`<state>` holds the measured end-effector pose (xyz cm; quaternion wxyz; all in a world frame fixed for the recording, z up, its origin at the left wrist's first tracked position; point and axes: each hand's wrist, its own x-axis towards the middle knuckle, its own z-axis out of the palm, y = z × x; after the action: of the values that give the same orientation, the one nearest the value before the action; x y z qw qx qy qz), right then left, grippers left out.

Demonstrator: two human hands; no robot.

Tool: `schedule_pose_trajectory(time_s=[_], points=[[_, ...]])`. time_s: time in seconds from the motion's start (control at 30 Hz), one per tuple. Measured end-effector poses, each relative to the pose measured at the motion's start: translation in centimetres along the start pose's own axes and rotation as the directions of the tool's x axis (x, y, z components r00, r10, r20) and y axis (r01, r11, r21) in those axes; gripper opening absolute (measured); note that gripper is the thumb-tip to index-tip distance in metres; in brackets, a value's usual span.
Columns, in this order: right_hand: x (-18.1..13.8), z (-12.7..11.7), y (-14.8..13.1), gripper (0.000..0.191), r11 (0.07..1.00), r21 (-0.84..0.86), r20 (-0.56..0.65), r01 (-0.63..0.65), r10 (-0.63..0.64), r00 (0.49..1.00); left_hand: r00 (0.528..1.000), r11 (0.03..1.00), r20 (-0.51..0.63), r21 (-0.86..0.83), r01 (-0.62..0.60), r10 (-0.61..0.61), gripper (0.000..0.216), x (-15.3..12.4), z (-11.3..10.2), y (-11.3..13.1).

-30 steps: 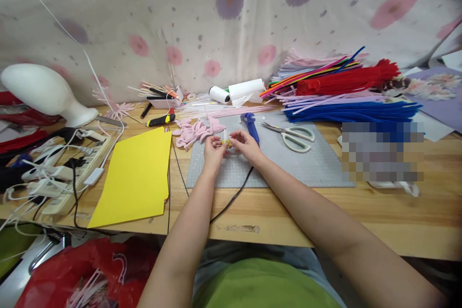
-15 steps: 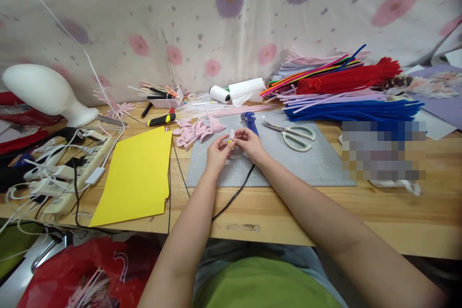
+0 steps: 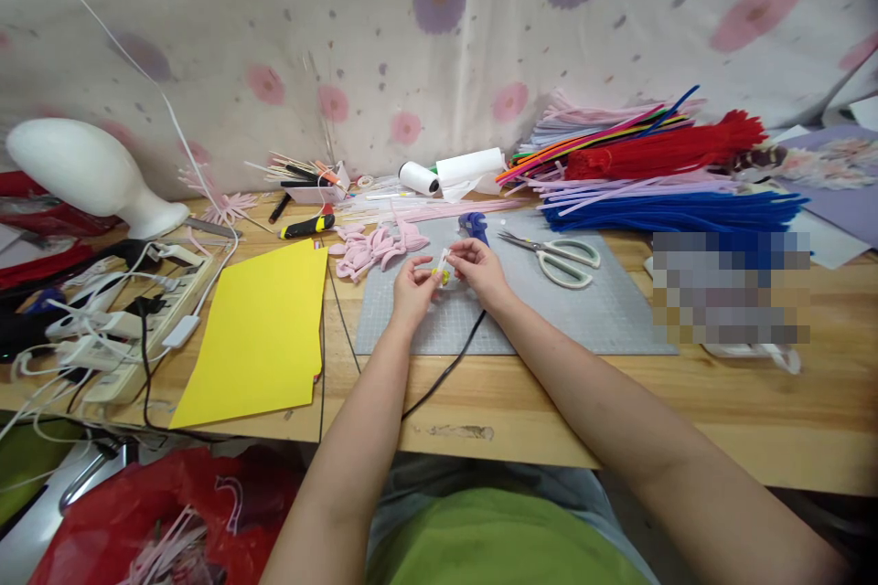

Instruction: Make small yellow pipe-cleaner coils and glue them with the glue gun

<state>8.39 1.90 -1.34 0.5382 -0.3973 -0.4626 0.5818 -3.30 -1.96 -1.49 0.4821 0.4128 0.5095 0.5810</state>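
A small white-and-yellow piece, too small to name more exactly, is between my two hands above the grey cutting mat. My left hand pinches its lower, yellow part with thumb and fingertips. On its upper right, the fingertips of my right hand are closed at the white part. Just behind my right hand lies a blue glue gun, partly hidden, with a black cord running toward the table edge. Pale pink fuzzy pieces lie at the mat's left corner, and scissors rest to the right.
Yellow sheets and a power strip with tangled cables occupy the left. Blue pipe cleaners and red ones are piled at the back right. A yellow-black cutter and white rolls lie along the back.
The small piece has turned slightly between my fingers, so more of its yellow part shows. My right hand has shifted a little up and right; the left stays nearly in place.
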Motion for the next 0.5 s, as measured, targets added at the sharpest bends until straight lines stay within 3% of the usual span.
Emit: schedule_pose_trajectory(time_s=[0.27,0.4,0.5], points=[[0.21,-0.26,0.16,0.029,0.999,-0.009,-0.085,0.047,-0.048,0.995,0.995,0.995,-0.089,-0.076,-0.057,0.050,0.047,0.07,0.15,-0.02],[0.09,-0.13,0.01,0.026,0.999,-0.033,-0.112,0.041,-0.044,0.993,0.980,0.988,-0.199,-0.146,-0.044,0.014,0.046,0.25,-0.06,0.19],[-0.01,0.05,-0.07,0.024,0.996,-0.074,-0.082,0.051,-0.057,0.995,0.977,0.982,-0.210,-0.190,-0.026,-0.015,0.047,0.26,-0.21,0.47]])
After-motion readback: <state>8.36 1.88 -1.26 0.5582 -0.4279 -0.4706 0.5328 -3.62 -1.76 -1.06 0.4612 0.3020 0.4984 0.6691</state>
